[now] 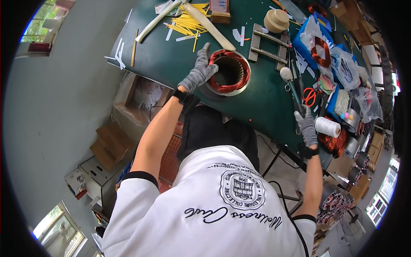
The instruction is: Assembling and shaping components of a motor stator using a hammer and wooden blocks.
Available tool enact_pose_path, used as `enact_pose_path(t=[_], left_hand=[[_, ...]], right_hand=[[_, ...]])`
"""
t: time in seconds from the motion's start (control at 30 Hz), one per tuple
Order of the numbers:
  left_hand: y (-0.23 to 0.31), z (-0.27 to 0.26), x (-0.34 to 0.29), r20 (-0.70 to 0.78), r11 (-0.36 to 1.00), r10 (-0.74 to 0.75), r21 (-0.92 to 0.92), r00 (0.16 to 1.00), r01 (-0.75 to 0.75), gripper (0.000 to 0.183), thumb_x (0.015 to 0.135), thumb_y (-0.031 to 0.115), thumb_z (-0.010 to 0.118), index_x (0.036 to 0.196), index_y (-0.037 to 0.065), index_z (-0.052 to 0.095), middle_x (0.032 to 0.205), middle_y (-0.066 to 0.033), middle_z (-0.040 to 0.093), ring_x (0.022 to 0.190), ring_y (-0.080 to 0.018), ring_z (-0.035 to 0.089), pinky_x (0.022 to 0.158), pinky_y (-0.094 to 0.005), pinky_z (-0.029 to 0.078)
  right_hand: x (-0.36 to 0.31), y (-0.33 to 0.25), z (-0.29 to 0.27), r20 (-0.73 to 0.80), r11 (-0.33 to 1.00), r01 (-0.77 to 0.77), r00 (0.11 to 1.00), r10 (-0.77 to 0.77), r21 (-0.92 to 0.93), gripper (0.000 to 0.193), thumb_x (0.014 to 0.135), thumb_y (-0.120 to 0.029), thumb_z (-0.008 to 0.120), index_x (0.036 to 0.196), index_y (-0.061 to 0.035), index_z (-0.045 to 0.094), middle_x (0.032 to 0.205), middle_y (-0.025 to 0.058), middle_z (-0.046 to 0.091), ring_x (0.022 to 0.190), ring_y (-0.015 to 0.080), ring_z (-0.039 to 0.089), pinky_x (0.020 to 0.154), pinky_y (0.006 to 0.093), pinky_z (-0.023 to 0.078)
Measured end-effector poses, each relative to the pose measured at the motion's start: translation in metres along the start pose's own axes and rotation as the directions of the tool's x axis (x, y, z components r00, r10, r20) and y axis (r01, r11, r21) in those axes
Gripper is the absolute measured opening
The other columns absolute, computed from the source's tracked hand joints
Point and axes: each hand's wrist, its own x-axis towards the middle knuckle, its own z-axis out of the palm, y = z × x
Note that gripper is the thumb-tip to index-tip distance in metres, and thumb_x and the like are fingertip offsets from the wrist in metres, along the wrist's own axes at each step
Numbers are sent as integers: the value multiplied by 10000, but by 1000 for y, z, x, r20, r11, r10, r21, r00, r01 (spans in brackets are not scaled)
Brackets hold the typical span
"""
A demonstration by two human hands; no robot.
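A metal stator core with a ring of copper windings point(244, 72) stands on the green tabletop point(267, 100), its slotted bore facing up. My left hand point(199, 70), in a grey glove, rests against its left side. The thumb lies over the copper rim and the fingers stretch outward, apart from the thumb. To the right, my gloved right hand point(305, 124) is closed round the lower end of the handle of a mallet point(286, 74) with a whitish head. Dark rod-like tools lie beside that handle, and the fingertips are partly hidden. Red-handled scissors point(309, 97) lie just beyond this hand.
Yellow sticks point(188, 21) and pale bars point(209, 26) lie at the far left. Behind the stator sit a metal frame point(269, 43) and a round tan block point(276, 21). Blue bins point(309, 38), a white thread spool point(327, 127) and copper wire point(335, 142) crowd the right side.
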Motion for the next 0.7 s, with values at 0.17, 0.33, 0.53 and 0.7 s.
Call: enact_pose_path(t=[0.17,0.33,0.53,0.7], left_hand=[[38,16,-21,-227,956,196,261,954,-135,688,699,48,576,1347,70,346,1331,-228,303,1263,-372,295,1061,-391,244],[33,53,-43,-512,943,155,333,845,29,200,696,40,556,879,59,633,1262,-221,413,1173,-363,395,1017,-405,299],[37,19,-49,-378,914,144,406,915,24,103,707,59,537,764,50,623,1184,-185,517,1121,-343,446,1024,-431,275],[39,27,-38,-426,951,242,283,872,-126,99,731,68,471,673,62,551,1121,-188,568,1062,-312,495,1006,-417,290]], right_hand=[[-54,-86,-53,102,875,154,969,-225,460,354,908,-199,515,1235,-96,428,640,-29,462,473,32,422,429,191,378],[-71,-149,-17,156,927,337,919,-362,167,255,914,-239,468,1102,-67,484,623,68,499,459,148,490,431,273,398],[-12,-229,-94,513,762,643,629,-585,80,345,891,-204,522,1189,-44,455,1183,100,477,1080,184,479,897,323,401],[4,-236,-157,22,534,830,544,-839,-159,544,885,-238,554,1339,-15,353,1245,119,475,1115,180,492,939,304,422]])
